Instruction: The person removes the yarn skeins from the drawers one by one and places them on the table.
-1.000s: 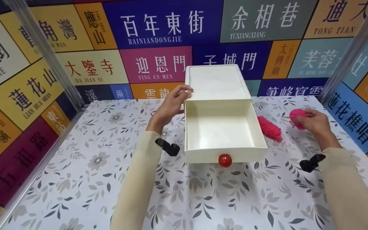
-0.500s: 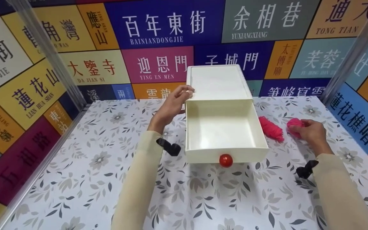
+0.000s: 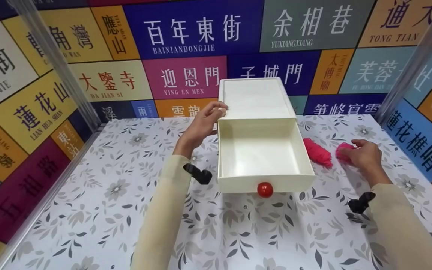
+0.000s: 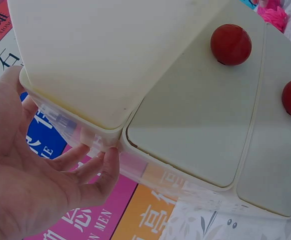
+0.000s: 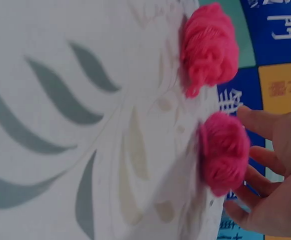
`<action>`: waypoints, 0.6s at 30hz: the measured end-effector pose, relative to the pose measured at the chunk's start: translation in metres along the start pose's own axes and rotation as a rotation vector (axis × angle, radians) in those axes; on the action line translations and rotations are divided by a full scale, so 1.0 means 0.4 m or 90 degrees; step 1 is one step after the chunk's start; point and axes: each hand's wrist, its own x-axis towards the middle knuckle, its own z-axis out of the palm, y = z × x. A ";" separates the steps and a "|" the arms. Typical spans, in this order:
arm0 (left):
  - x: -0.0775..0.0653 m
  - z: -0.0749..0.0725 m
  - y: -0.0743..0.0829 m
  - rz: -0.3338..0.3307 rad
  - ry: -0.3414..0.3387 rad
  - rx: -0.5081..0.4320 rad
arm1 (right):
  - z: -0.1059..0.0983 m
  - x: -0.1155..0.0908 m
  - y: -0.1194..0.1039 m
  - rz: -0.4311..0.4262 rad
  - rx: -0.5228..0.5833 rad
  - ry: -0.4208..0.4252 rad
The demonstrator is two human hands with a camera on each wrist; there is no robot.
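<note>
A white drawer cabinet (image 3: 255, 97) with red round knobs stands at the table's back, its top drawer (image 3: 263, 152) pulled out and bare inside. My left hand (image 3: 204, 123) holds the cabinet's upper left edge; the left wrist view shows its curled fingers (image 4: 105, 172) against the clear side wall. On the right, a bright pink ball of yarn (image 5: 225, 152) sits on the tablecloth. My right hand (image 3: 366, 155) is just beside it, fingers spread and loosely bent, not closed round it. A second, redder-pink yarn bundle (image 3: 318, 152) lies between that ball and the cabinet.
Two lower drawer fronts (image 4: 200, 115) with red knobs show shut in the left wrist view. A floral cloth (image 3: 99, 210) covers the table. Sign-printed panels (image 3: 186, 77) rise behind and at both sides, with clear posts (image 3: 413, 63) at the corners.
My right hand has come left and down with the pink yarn ball, set it on the cloth near the other bundle, and loosened its fingers. My left hand stays on the cabinet.
</note>
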 end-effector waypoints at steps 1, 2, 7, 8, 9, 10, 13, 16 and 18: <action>0.000 0.000 0.000 -0.001 0.001 -0.002 | -0.001 -0.005 -0.008 -0.007 -0.001 0.007; 0.000 0.000 0.000 -0.001 0.002 -0.005 | -0.002 -0.010 -0.017 -0.014 0.000 0.012; 0.000 0.003 0.000 0.007 0.002 -0.011 | -0.002 -0.037 -0.059 -0.033 0.012 0.022; -0.001 0.004 0.001 0.008 0.001 -0.010 | -0.002 -0.043 -0.067 -0.035 0.019 0.022; -0.002 0.004 0.000 0.007 0.001 -0.007 | -0.001 -0.049 -0.074 -0.040 0.026 0.023; -0.002 0.005 -0.001 0.007 0.000 -0.006 | 0.000 -0.056 -0.080 -0.046 0.033 0.025; -0.004 0.005 -0.002 0.004 0.002 -0.003 | 0.002 -0.080 -0.100 -0.072 0.054 0.035; -0.005 0.005 -0.003 0.008 -0.002 -0.012 | 0.003 -0.110 -0.123 -0.102 0.083 0.058; -0.005 0.005 -0.003 0.012 -0.004 -0.016 | 0.001 -0.132 -0.139 -0.115 0.110 0.066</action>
